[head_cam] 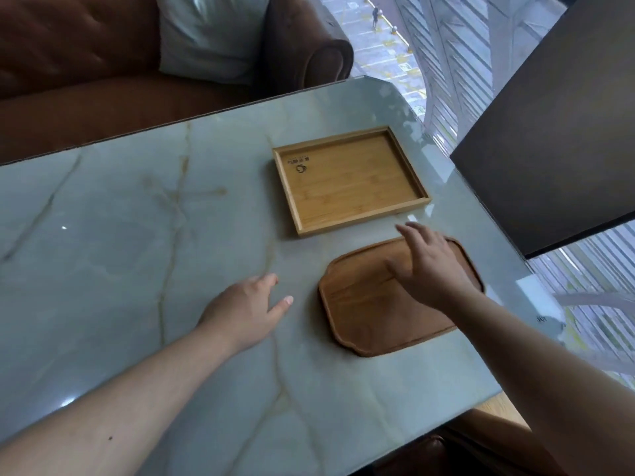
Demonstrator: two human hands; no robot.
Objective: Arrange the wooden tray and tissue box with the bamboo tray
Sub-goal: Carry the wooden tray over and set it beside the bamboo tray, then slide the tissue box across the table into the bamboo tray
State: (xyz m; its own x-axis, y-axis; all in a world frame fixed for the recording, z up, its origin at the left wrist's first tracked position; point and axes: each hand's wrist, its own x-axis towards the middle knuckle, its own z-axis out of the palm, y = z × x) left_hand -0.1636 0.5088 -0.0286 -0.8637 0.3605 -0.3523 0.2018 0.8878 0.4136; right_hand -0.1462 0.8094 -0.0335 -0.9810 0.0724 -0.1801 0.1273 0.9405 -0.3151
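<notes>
Over the dark rounded wooden tray point(371, 310), our right hand point(433, 266) and left hand point(247, 310) spread empty; a careless push could knock the pale rectangular bamboo tray point(350, 182).

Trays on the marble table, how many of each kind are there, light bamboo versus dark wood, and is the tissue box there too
Light bamboo tray, rectangular, empty: 1
Dark wooden tray, rounded corners, partly under the right hand: 1
Tissue box: 0 in view
Total on the table: 2
</notes>
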